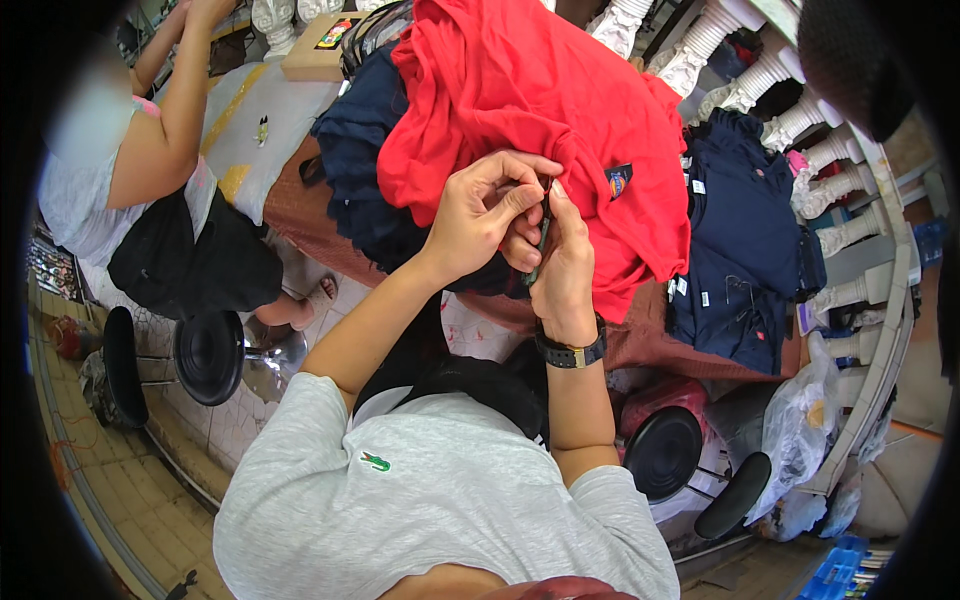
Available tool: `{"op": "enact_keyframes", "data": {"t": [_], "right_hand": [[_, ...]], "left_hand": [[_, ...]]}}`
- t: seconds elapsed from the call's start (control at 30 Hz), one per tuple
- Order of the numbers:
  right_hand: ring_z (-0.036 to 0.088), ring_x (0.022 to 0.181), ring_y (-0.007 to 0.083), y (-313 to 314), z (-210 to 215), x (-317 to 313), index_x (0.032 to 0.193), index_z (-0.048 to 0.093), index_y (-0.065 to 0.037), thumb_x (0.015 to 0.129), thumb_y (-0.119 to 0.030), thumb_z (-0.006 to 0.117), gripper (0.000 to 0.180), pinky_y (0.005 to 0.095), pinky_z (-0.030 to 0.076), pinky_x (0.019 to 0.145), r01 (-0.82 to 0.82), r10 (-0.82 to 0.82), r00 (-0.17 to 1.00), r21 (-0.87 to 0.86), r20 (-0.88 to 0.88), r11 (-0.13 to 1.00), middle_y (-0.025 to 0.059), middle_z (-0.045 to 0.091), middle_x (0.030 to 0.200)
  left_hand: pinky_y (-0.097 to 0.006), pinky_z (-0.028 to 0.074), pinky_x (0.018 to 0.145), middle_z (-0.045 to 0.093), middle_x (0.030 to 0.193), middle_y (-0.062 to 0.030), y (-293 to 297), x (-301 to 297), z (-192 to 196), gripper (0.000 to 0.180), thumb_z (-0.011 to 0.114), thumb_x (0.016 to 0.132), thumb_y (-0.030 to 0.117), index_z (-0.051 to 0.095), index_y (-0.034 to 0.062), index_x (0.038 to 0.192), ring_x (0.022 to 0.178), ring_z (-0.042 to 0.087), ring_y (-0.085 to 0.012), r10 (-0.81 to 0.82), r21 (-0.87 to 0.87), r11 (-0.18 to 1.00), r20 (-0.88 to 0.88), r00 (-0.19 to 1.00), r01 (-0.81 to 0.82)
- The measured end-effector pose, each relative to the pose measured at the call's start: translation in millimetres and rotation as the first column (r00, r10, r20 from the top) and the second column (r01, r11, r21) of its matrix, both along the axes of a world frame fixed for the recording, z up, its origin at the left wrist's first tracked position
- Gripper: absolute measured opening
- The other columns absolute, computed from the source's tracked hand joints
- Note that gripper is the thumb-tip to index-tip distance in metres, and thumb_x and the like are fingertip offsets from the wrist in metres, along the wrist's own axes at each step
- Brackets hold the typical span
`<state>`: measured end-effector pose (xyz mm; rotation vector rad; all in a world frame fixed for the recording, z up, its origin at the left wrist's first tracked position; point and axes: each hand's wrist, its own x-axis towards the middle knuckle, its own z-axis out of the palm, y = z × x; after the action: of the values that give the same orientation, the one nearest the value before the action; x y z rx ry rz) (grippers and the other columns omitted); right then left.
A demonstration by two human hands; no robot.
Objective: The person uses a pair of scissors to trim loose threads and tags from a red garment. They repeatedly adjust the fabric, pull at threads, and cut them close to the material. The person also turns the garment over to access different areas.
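Close together over the front of a heap of red fabric (530,90), my two hands meet at chest height. My right hand (568,255) is closed around a slim dark tool (545,232) with a greenish handle; its exact kind is too small to tell. The fingers of my left hand (475,215) pinch at the tool's upper end, and whatever lies between them is hidden. A dark label patch (619,181) shows on the red fabric, to the right of my hands. Beneath the red heap, on the left, sits bunched navy cloth (372,150).
Folded navy garments (735,235) with small white tags lie right of the red heap. White balusters (745,85) stand behind. At left, another person's arm (165,150) reaches beside a wrapped surface (290,95). Black stools (208,358) (663,453) and a plastic bag (800,430) flank me.
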<state>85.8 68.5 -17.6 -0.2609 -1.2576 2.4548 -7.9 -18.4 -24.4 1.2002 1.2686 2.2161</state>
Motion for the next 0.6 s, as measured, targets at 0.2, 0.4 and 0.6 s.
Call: {"op": "enact_keyframes", "data": {"t": [0.2, 0.4, 0.6], "right_hand": [[0.036, 0.048, 0.0057, 0.9, -1.7, -0.6, 0.08, 0.052, -0.009, 0.105, -0.037, 0.048, 0.038, 0.0205, 0.026, 0.041, -0.003, -0.004, 0.998, -0.11, -0.063, 0.994, -0.0018, 0.043, 0.066], [0.035, 0.048, 0.0061, 2.7, -1.4, -1.1, 0.083, 0.049, -0.01, 0.104, -0.042, 0.047, 0.039, 0.0207, 0.026, 0.043, -0.02, 0.019, 1.0, -0.026, -0.021, 0.999, -0.0019, 0.041, 0.067], [0.035, 0.048, 0.0062, -1.0, 2.8, -2.3, 0.082, 0.049, -0.011, 0.105, -0.041, 0.045, 0.038, 0.0209, 0.026, 0.043, 0.035, -0.035, 0.999, -0.016, 0.022, 0.999, -0.0023, 0.04, 0.066]], "left_hand": [[-0.021, 0.052, 0.066, 0.065, 0.124, -0.017, 0.0, -4.3, -1.1, 0.01, 0.059, 0.101, 0.008, 0.059, -0.0017, 0.098, 0.073, 0.057, -0.0056, -0.05, -0.016, 0.999, -0.02, 0.999, 0.049], [-0.022, 0.053, 0.067, 0.066, 0.122, -0.0172, -1.8, -6.7, 0.7, 0.011, 0.061, 0.1, 0.008, 0.06, -0.0021, 0.097, 0.073, 0.057, -0.006, -0.043, -0.035, 0.999, -0.055, 0.998, 0.041], [-0.022, 0.053, 0.066, 0.065, 0.121, -0.018, -2.8, -6.6, 0.3, 0.012, 0.06, 0.101, 0.008, 0.059, -0.0012, 0.094, 0.074, 0.059, -0.006, -0.061, -0.041, 0.997, -0.068, 0.996, 0.058]]}}
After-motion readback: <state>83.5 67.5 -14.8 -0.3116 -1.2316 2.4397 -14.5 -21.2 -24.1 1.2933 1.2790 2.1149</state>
